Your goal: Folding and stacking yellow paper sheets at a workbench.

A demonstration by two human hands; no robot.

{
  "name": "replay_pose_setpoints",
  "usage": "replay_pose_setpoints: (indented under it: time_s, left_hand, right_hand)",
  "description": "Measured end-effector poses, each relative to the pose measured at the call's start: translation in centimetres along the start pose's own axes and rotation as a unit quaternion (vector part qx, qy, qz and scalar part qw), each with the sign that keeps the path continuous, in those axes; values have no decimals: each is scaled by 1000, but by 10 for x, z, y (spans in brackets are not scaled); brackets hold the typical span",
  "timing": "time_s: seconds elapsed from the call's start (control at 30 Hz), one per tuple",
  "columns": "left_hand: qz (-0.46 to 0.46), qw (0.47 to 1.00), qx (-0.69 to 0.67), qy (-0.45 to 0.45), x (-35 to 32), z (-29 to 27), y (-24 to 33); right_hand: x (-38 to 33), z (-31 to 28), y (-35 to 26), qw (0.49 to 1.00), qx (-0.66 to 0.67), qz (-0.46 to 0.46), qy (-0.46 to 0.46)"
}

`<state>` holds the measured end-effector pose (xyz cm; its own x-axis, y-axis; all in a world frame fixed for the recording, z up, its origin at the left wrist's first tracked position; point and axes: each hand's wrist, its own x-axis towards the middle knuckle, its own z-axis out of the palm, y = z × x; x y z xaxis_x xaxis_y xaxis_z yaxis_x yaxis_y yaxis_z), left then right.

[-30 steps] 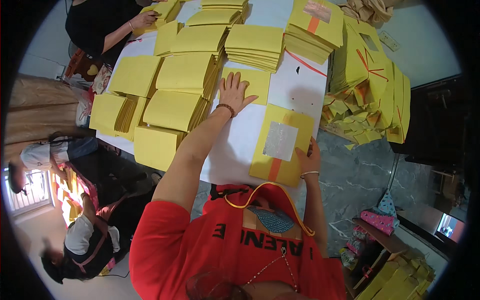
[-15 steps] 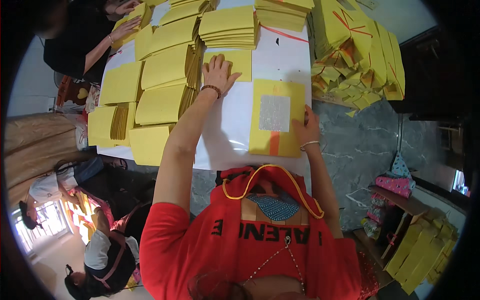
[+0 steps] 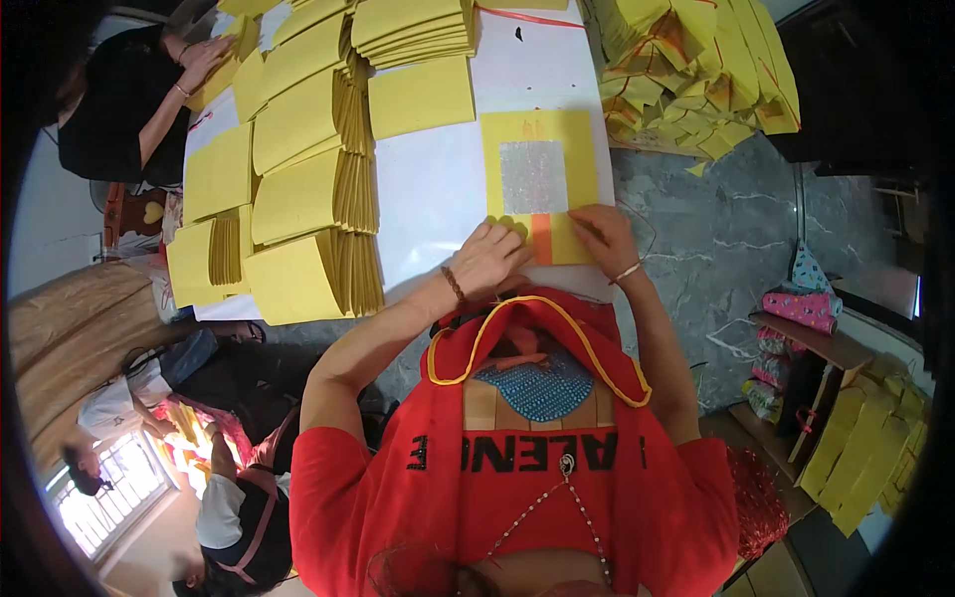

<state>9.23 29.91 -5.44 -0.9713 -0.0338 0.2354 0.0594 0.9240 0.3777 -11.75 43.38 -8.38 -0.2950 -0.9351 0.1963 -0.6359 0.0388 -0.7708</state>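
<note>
A yellow paper sheet [image 3: 572, 149] with a silver foil square [image 3: 533, 176] and an orange strip [image 3: 541, 237] lies on the white table [image 3: 428, 189] in front of me. My left hand [image 3: 489, 257] rests on the sheet's near left corner, fingers curled on its edge. My right hand [image 3: 603, 239] presses on the near right corner beside the orange strip. Both wrists wear a bracelet.
Stacks of folded yellow paper [image 3: 298, 189] cover the table's left side, with a flat pile [image 3: 418, 95] further back. A heap of tied yellow bundles [image 3: 696, 70] lies at the right. Another person's hands [image 3: 204, 55] work at the far left corner. A marble floor [image 3: 726, 239] lies at the right.
My left hand has drawn back from the flat yellow pile to the near left corner of the foil sheet. My right hand has stayed on the sheet's near right corner.
</note>
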Motion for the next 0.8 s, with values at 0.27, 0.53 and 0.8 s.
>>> replay_pose_setpoints:
  time_s: [0.27, 0.53, 0.8]
  left_hand:
    - [-16, 1000, 1, -6, -2, 7, -5]
    - [-152, 967, -198, 45, 7, -2, -20]
    - [-159, 966, -191, 65, 9, -2, -14]
  right_hand:
    - [-2, 2, 10, 963, 218, 157, -8]
    - [-6, -1, 21, 905, 389, 173, -12]
    - [-9, -1, 20, 942, 292, 153, -62]
